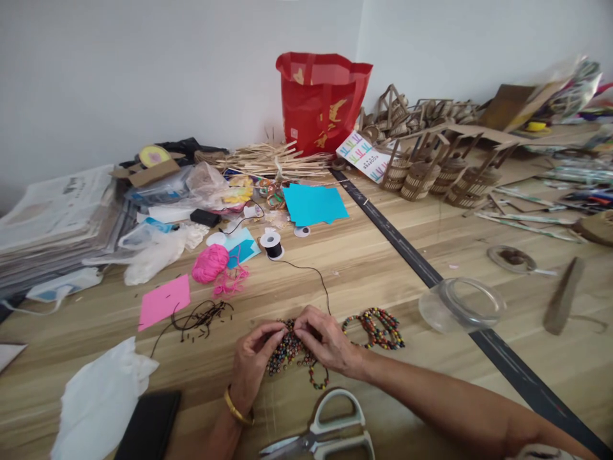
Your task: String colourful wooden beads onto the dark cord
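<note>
My left hand (253, 358), with a gold bangle (238, 409) on the wrist, pinches thumb and forefinger together at the pile of small multicoloured beads (283, 359). What sits in that pinch is too small to make out. Close beside it, the fingers of my right hand (330, 338) are closed on a thin black cord (322, 276), which runs back to a white spool (272, 244). A short string of beads (318, 378) hangs in a loop below my right hand. Finished-looking bead bracelets (383, 328) lie to the right of it.
Scissors (335, 427) with pale handles lie nearest me. A clear plastic ring (460, 305) stands right. Cord scraps (201, 317), pink yarn (211, 263) and white tissue (98, 399) lie left. Small woven baskets (421, 176) and a red bag (320, 105) stand behind.
</note>
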A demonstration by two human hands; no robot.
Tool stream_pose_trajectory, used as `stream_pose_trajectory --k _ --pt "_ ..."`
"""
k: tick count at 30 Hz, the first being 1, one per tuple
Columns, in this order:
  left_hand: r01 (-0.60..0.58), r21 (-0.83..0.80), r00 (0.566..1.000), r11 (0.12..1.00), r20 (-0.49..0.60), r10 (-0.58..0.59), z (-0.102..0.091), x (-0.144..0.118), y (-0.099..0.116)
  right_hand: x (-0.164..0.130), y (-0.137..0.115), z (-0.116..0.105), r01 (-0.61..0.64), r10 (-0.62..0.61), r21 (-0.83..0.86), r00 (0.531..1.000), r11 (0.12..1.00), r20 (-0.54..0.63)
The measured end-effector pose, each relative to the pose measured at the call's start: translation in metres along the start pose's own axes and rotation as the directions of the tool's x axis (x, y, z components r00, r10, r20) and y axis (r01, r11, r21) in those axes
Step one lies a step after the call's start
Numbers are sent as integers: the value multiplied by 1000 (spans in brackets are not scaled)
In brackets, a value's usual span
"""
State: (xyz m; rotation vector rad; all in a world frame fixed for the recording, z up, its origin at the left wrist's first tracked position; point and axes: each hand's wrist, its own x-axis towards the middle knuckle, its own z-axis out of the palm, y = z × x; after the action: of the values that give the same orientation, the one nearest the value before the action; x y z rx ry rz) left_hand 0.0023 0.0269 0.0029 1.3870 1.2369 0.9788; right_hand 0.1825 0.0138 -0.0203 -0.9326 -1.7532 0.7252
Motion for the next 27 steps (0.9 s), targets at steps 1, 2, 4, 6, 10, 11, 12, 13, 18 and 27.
stream_pose_trajectory --k 1,2,4,6,10,11,12,13,18,27 --pt "3 4 1000 1000 -6 -3 0 0 -1 0 -1 0 0 0 0 1000 1000 1" --pt "3 8 1000 1000 -12 -3 0 0 -2 1 -1 -1 0 0 0 1000 1000 2" --pt "0 16 1000 1000 -19 1 -1 0 -4 1 -3 -1 0 0 4 1000 1000 5" --pt "-4 19 1000 1000 -17 4 0 0 -4 1 -3 -2 0 0 7 1000 1000 3" --pt "-8 43 1000 999 -20 9 1 -1 -1 0 -2 -2 1 -1 -3 1000 1000 7" --pt "-12 52 1000 999 -21 13 2 -1 0 0 -2 -2 1 -1 -9 1000 1000 10" --pt "-19 59 1000 998 -20 20 2 -1 1 -1 -2 -2 3 -2 -14 1000 1000 11" --pt "-26 63 999 998 -16 28 3 -2 2 -1 -2 -2 3 -3 -18 1000 1000 11" --pt "-43 74 999 996 7 43 3 -3 2 -1 -2 -2 21 -20 -37 1000 999 2" --pt "-42 66 999 997 0 42 4 -2 0 0 -6 -4 53 -54 -38 998 998 -11"
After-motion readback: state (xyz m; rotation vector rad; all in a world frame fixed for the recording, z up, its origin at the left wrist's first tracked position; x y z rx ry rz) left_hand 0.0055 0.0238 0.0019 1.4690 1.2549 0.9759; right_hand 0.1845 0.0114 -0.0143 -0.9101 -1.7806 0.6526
